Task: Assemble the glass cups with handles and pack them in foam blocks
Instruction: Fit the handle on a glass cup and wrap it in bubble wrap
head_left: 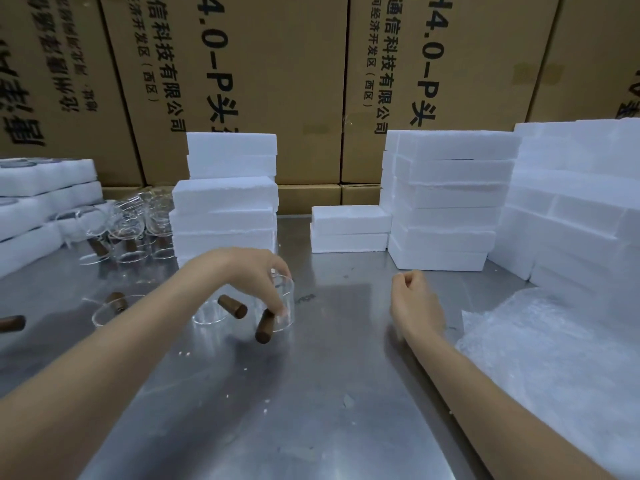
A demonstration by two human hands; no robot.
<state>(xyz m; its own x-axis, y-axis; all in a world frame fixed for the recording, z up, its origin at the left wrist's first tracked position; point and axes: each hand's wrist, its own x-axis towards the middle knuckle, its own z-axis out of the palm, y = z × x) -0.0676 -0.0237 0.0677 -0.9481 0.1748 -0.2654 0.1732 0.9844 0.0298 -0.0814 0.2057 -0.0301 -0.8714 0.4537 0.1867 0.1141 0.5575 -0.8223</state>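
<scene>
Two bare hands of mine are over the steel table point(311, 393). My left hand point(252, 271) reaches in from the left and arches over a clear glass cup point(285, 306) that stands upright near the table's middle; my fingertips point(278, 308) pinch it at the near wall, right where its brown wooden handle point(265, 325) sticks out toward me. A second glass cup point(207, 315) with its own brown handle point(232, 305) sits just beside it on the left, partly under my wrist. My right hand point(414, 303) hovers apart to the right, fingers curled into a loose fist around nothing.

Further left lie another handled cup point(114, 308), a loose brown handle point(12, 323) at the frame's edge, and a cluster of more glass cups point(131, 226) toward the back. White foam blocks stand in stacks: one behind my left hand point(225, 209), a low pair point(349, 230) in the middle, a tall stack point(446, 202) and a bigger pile point(581, 202) on the right, and more point(41, 202) on the left. Bubble wrap point(554, 358) lies beside my right forearm.

Cardboard cartons point(277, 81) form the back wall. Their print runs sideways: "4.0-P头", "通信科技有限公司", "经济开发区(西区)". The leftmost carton's print is too blurred to read.
</scene>
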